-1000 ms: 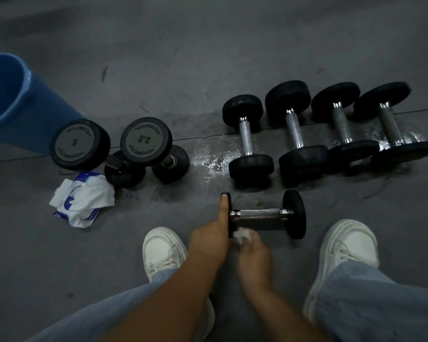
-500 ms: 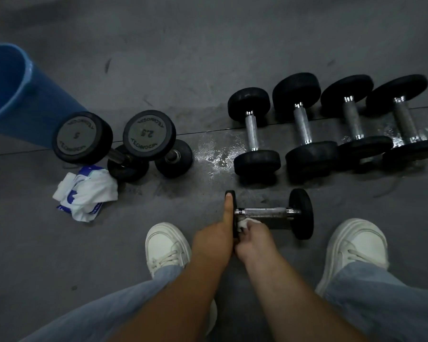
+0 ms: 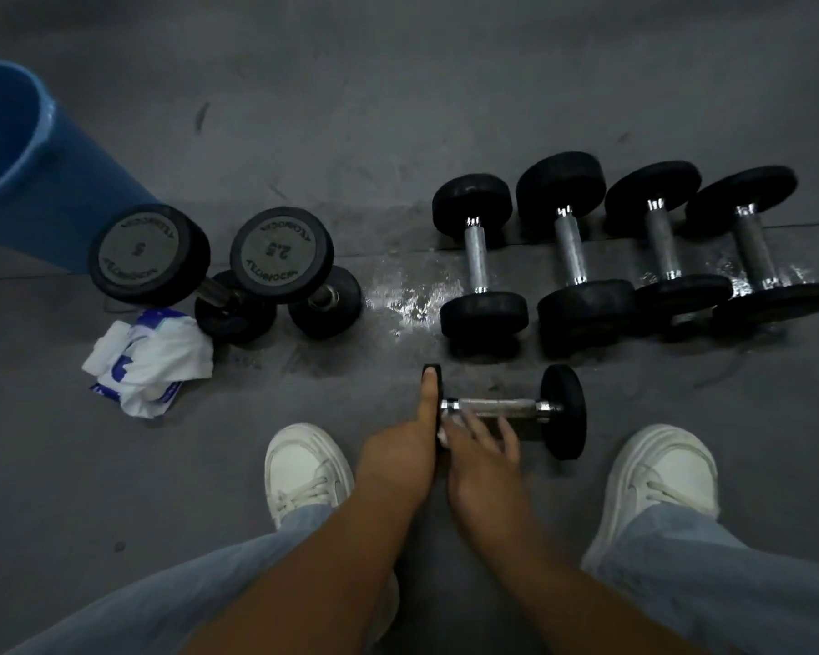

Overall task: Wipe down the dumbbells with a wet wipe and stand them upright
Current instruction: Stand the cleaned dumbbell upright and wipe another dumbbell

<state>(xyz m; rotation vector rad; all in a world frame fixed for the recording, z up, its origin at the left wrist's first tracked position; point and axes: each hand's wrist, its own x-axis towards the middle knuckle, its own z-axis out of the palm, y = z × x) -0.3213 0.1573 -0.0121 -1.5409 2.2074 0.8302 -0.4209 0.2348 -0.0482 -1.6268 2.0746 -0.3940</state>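
One dumbbell (image 3: 507, 408) lies on its side on the grey floor, and I take every place from it. At its left end my feed shows the left hand (image 3: 398, 446) holding the black end plate, thumb straight along it; the other fingers are hidden. The right hand (image 3: 481, 442) drapes blurred, spread fingers over the metal handle and holds a bunched white wet wipe (image 3: 444, 435) against it near that plate. Just beyond the dumbbell a row of four dumbbells (image 3: 570, 250) lies flat. Beyond and to its left a wet patch (image 3: 412, 295) shines, then two upright dumbbells (image 3: 280, 250), a wipe packet (image 3: 147, 366), and farthest a blue bucket (image 3: 43, 182).
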